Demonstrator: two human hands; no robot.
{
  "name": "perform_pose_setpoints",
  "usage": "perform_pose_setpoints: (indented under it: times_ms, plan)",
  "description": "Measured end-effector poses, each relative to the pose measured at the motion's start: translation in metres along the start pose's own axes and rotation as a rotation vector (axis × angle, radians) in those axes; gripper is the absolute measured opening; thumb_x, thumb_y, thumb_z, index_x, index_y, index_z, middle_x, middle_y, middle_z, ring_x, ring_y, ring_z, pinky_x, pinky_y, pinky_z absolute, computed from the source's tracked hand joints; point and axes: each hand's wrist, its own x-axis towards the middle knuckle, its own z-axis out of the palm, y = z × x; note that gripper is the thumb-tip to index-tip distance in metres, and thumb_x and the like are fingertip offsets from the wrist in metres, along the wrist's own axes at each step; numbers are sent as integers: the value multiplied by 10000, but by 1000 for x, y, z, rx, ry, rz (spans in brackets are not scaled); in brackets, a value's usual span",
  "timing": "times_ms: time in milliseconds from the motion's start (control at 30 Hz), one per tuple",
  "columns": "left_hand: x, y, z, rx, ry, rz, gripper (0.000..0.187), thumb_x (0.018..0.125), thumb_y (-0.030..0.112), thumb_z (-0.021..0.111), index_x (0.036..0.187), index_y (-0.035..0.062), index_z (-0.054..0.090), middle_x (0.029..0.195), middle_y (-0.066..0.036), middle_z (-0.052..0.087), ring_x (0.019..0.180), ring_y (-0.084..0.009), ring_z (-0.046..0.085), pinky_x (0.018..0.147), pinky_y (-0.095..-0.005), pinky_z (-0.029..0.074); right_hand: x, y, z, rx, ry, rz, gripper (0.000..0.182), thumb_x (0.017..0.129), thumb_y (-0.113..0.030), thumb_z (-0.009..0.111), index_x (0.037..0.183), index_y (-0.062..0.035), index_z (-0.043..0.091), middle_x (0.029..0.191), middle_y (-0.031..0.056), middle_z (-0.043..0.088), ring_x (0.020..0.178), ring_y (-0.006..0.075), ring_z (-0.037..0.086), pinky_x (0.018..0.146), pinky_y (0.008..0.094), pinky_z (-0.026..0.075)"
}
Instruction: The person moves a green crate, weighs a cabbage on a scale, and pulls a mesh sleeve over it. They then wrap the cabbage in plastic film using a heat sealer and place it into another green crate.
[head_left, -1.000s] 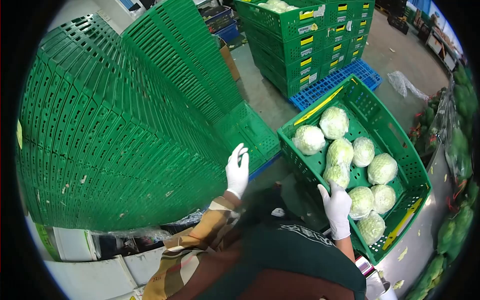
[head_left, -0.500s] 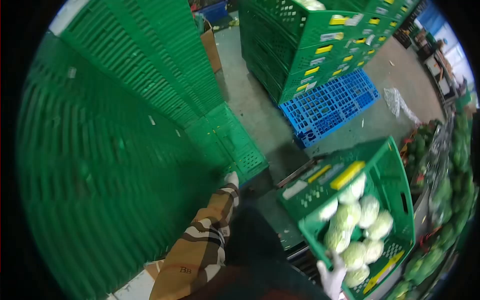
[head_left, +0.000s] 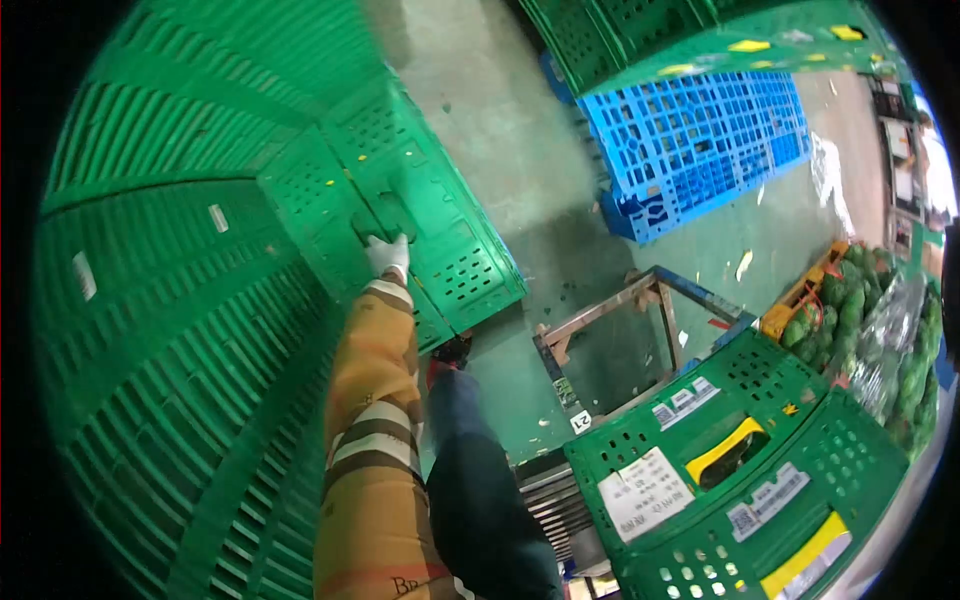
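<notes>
My left hand (head_left: 388,256), in a white glove, reaches down to a low green plastic crate (head_left: 440,215) that looks folded flat. Its fingers are curled at the slots near the middle of the crate's top. Tall stacks of ribbed green crates (head_left: 160,330) rise beside and behind this one. My right hand is out of view. At the lower right stand green crates (head_left: 735,480) with yellow handles and paper labels; their insides do not show.
A metal frame (head_left: 605,315) stands on the floor ahead of the labelled crates. Beyond it lies a blue pallet (head_left: 700,145), with more stacked green crates (head_left: 640,40) over its far side. Long green vegetables (head_left: 860,300), partly under clear plastic, are at the right.
My view has turned and come closer to the low crate. My left hand has moved farther in over its top. My right hand and the cabbages in the crate have left view.
</notes>
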Motion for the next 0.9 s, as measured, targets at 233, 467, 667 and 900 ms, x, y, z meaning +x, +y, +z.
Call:
perform_pose_setpoints:
  times_ms: [233, 467, 667, 900]
  plan:
    - [14, 24, -11, 126, -1, -63, 853, 706, 342, 790, 1300, -18, 295, 1153, -258, 572, 1062, -409, 600, 875, -488, 529, 17, -6, 13, 21, 55, 58, 353, 892, -179, 607, 1200, -7, 617, 1045, 169, 652, 931, 252, 603, 860, 337, 467]
    - [-22, 16, -85, -104, -29, -19, 1078, 639, 308, 825, 1355, -175, 180, 1213, -303, 547, 1143, -361, 571, 1003, -403, 444, -8, 12, -4, 161, 79, 53, 343, 901, -207, 587, 1170, 1, 633, 966, 155, 676, 847, 226, 624, 803, 320, 485]
    - [-120, 40, -203, -449, -168, -4, 901, 676, 250, 800, 1353, -122, 336, 1138, -217, 616, 1002, -282, 592, 908, -394, 468, -43, 44, -26, 362, 137, -26, 345, 909, -232, 569, 1145, 7, 648, 899, 143, 696, 775, 204, 642, 754, 306, 501]
    - [-220, 130, -316, -786, -310, 397, 456, 735, 99, 748, 1135, -42, 581, 1088, -101, 624, 918, -235, 566, 849, -382, 458, -49, 66, -45, 473, 228, -203, 368, 861, -323, 674, 1091, -35, 682, 900, 84, 725, 745, 215, 687, 726, 303, 542]
